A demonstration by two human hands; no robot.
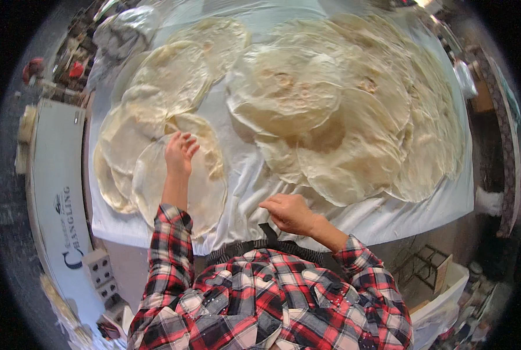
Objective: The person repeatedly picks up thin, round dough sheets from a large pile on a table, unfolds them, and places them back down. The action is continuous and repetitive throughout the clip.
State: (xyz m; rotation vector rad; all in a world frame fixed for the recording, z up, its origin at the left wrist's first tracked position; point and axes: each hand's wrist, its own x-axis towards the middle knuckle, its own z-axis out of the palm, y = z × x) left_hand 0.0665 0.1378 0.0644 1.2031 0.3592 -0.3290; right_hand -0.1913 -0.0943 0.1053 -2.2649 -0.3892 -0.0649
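Note:
Large, thin round flatbreads lie in overlapping layers on a white cloth. My left hand is over the near left flatbread, fingers slightly curled and apart. Just beyond its fingertips, the edge of another flatbread is wrinkled and partly folded. I cannot make out whether the fingers touch it. My right hand is closed above the cloth near the front edge, with nothing visible in it. To its upper right spreads a broad pile of flatbreads, topped at the back by a browned one.
A long white box stands beyond the cloth's left edge. Bunched clear plastic lies at the far left corner. Down at the right are a white bin and a dark metal frame. A dark belt borders the near edge.

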